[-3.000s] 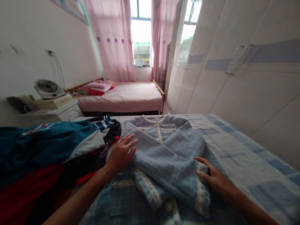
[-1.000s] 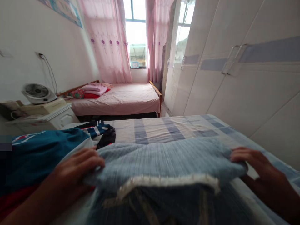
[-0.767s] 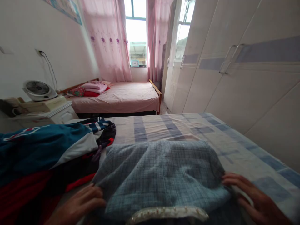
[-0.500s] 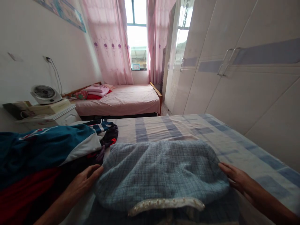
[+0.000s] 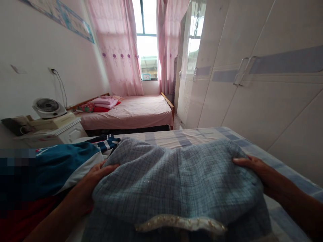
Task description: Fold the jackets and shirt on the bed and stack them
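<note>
A blue-grey checked jacket point(image 5: 161, 181) spreads across the front of the view, its collar point(image 5: 180, 222) trimmed with pale beads and nearest me. At its left side my left hand point(image 5: 101, 176) is closed on the cloth, thumb on top and fingers hidden beneath. My right hand point(image 5: 254, 169) grips the opposite side in the same way. The jacket's far edge is raised above the bed, with a slack dip in the middle. Left of it lies a pile with a teal and white garment point(image 5: 68, 161) and a red one point(image 5: 27, 210).
Under the jacket is a bed with a blue-and-white checked sheet point(image 5: 219, 132). Beyond stands a second bed with a pink sheet point(image 5: 141, 111). A white wardrobe point(image 5: 257, 111) lines the right side. A small fan point(image 5: 49, 107) sits on a cabinet at left.
Both hands have moved up and forward, from touching the jacket's sides to gripping them. The jacket's far edge has risen and spread wider. The view has tilted slightly upward.
</note>
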The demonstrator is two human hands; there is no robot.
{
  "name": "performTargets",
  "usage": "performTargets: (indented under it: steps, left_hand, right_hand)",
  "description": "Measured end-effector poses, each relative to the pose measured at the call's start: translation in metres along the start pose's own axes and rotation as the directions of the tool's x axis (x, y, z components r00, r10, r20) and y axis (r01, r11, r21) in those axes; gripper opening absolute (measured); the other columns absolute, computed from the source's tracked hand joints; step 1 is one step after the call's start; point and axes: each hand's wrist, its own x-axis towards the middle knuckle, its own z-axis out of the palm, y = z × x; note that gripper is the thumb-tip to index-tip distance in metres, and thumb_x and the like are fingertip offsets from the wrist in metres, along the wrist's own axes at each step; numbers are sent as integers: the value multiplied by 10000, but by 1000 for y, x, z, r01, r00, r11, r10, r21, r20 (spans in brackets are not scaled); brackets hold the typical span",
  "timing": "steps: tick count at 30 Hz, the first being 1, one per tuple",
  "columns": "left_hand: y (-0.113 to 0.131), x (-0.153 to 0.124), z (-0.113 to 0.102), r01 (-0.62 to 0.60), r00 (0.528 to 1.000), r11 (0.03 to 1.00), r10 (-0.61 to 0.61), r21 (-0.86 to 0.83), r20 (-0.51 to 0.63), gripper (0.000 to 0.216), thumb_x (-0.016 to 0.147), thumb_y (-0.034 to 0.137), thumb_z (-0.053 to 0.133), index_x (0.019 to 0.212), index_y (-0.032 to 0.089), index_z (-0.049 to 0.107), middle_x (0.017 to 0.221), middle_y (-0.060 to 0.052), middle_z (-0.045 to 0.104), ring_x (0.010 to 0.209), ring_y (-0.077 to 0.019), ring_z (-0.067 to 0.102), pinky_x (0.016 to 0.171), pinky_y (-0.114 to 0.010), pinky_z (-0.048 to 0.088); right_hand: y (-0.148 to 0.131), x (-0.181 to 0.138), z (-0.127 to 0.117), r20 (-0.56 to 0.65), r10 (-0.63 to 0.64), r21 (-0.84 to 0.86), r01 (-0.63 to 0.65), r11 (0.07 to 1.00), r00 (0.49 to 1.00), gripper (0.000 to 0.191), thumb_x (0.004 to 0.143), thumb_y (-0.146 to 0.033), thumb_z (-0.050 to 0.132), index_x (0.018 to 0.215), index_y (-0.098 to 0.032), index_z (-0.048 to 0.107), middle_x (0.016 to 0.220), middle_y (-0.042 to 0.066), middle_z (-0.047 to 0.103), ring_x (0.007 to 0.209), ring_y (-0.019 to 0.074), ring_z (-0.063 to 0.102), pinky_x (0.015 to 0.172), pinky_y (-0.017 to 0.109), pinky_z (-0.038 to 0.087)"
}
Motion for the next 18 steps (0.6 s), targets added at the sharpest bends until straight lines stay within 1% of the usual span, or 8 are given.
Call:
performTargets:
  steps: [3,6,7,9,11,14,16,18]
  left_hand:
    - [18,18,5,-105,993,994,106,29,-49,407,653,243,707,1041,172,608,803,-34,710,670,-211,681,596,-300,555]
    - [10,48,0,-168,986,965,162,202,46,456,686,332,675,1101,167,583,909,-54,707,796,-222,684,676,-296,552]
    - [2,60,-3,-172,985,943,160,285,67,513,677,368,676,1131,155,569,964,-73,698,869,-242,673,707,-307,549]
    - [-16,81,-10,-153,988,880,146,450,50,655,641,436,681,1193,117,534,1054,-126,670,977,-295,637,708,-329,544]
    - [-31,97,-16,-149,985,810,175,567,10,763,635,494,662,1259,89,491,1120,-173,635,1025,-329,610,662,-327,540]
    - [-41,106,-20,-216,964,714,266,666,27,804,696,553,600,1359,138,415,1176,-169,605,1047,-323,602,633,-296,531]
    - [-41,103,-17,-229,961,715,273,660,37,804,716,529,602,1399,177,363,1152,-151,617,1012,-313,618,609,-287,528]
    - [-40,97,-10,-181,977,779,211,600,21,807,733,465,613,1428,200,301,1107,-135,631,955,-290,635,587,-282,530]
  right_hand:
    - [-15,28,-3,-41,-106,-84,103,991,993,325,725,-365,595,999,-193,624,927,105,716,797,270,682,768,408,557]
    - [1,66,-9,-85,-195,-342,156,927,977,414,726,-379,562,1055,-129,591,1003,150,684,881,287,662,840,433,523]
    - [12,79,-10,-125,-260,-481,171,860,958,453,711,-373,564,1079,-108,578,1046,168,663,916,299,648,867,451,503]
    - [34,98,-10,-149,-442,-727,205,656,885,514,701,-368,557,1138,-98,549,1136,188,611,1003,317,608,916,484,458]
    - [51,103,-4,-51,-580,-840,279,466,813,527,734,-389,526,1188,-121,527,1198,177,572,1102,309,552,967,488,412]
    - [62,84,15,191,-610,-851,440,287,769,484,798,-373,478,1239,-177,515,1291,136,521,1235,279,445,1028,490,344]
    - [61,63,33,381,-566,-812,557,174,732,505,779,-304,506,1277,-220,497,1363,101,469,1301,273,367,1054,498,302]
    - [59,45,51,526,-509,-749,655,101,681,596,728,-243,552,1317,-237,463,1404,85,431,1332,273,316,1064,486,287]
